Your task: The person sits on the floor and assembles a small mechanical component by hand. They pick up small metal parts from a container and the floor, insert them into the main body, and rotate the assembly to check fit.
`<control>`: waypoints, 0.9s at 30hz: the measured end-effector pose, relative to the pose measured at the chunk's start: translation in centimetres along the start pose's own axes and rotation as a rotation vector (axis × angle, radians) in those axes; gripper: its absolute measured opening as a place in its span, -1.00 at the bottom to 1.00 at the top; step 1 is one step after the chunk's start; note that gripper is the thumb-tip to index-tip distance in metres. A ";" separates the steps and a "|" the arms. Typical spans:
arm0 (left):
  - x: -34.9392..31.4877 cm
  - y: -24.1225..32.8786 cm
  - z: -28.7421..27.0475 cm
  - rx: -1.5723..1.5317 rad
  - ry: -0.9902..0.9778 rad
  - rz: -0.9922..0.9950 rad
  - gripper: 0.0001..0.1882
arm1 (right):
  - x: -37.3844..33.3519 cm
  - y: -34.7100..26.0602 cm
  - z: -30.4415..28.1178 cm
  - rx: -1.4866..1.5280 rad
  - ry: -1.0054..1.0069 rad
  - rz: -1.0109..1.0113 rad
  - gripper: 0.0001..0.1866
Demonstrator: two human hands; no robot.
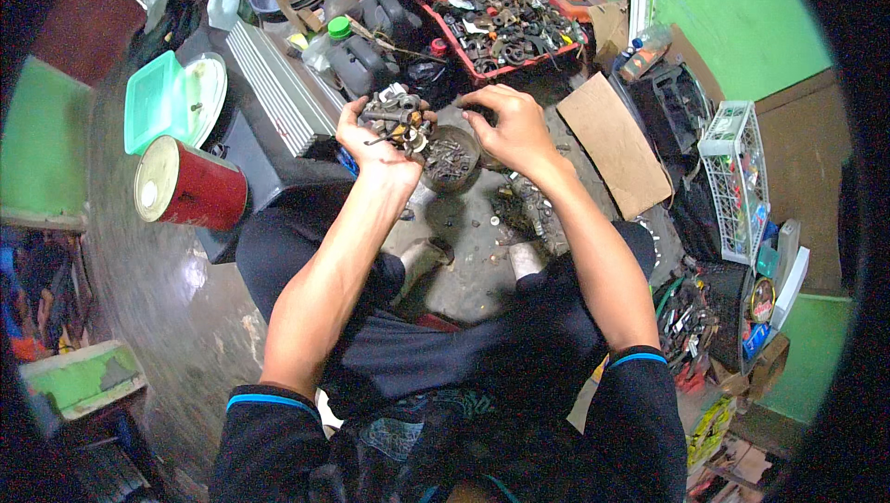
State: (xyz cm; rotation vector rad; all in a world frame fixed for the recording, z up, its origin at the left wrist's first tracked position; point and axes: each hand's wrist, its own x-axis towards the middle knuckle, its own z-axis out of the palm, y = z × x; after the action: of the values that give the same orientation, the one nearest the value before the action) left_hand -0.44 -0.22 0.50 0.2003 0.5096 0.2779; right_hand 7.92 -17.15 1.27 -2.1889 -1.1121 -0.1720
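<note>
My left hand (375, 146) is cupped palm up, its fingers curled around a heap of small metal hardware (400, 116), with grey bolt-like pieces and a few brass-coloured ones. Just right of it, my right hand (510, 127) hangs with bent fingers, thumb and forefinger apart; nothing shows between them. Between and below the hands, a round bowl (476, 155) on the floor holds many small screws or bolts. A loose pile of small metal parts (528, 206) lies on the ground under my right forearm.
Beyond the hands stands a red crate (482, 74) full of mixed hardware. Dark jugs (357, 63) with green caps and a red can (199, 188) are to the left. On the right are a cardboard sheet (616, 141) and a white plastic basket (732, 178).
</note>
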 end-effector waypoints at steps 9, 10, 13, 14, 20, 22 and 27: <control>-0.9 -1.2 0.8 0.028 0.145 0.054 -0.66 | -0.7 -5.0 -1.8 0.233 0.128 -0.338 -0.58; -1.2 -1.5 1.0 0.049 0.157 0.086 -0.71 | -0.9 -5.3 -1.7 0.218 0.115 -0.335 -0.58; -1.2 -1.8 1.0 0.064 0.171 0.094 -0.72 | -1.0 -5.2 -1.1 0.204 0.131 -0.321 -0.57; -0.9 -1.6 0.7 0.077 0.161 0.101 -0.67 | -0.9 -5.2 -1.1 0.208 0.141 -0.325 -0.58; -1.4 -2.3 0.7 0.158 0.150 0.190 -0.71 | -0.9 -5.5 -1.1 0.215 0.148 -0.305 -0.60; -2.0 -2.8 0.9 0.210 0.105 0.251 -0.73 | -1.0 -5.3 -0.9 0.204 0.151 -0.285 -0.61; -2.0 -3.1 0.9 0.245 0.102 0.369 -0.74 | -1.3 -6.1 -1.2 0.255 0.063 -0.123 -0.66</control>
State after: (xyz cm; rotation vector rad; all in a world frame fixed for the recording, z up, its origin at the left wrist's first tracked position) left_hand -0.97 -3.87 1.37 0.5226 0.6064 0.5887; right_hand 2.70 -16.28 4.75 -1.8799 -1.1662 -0.1436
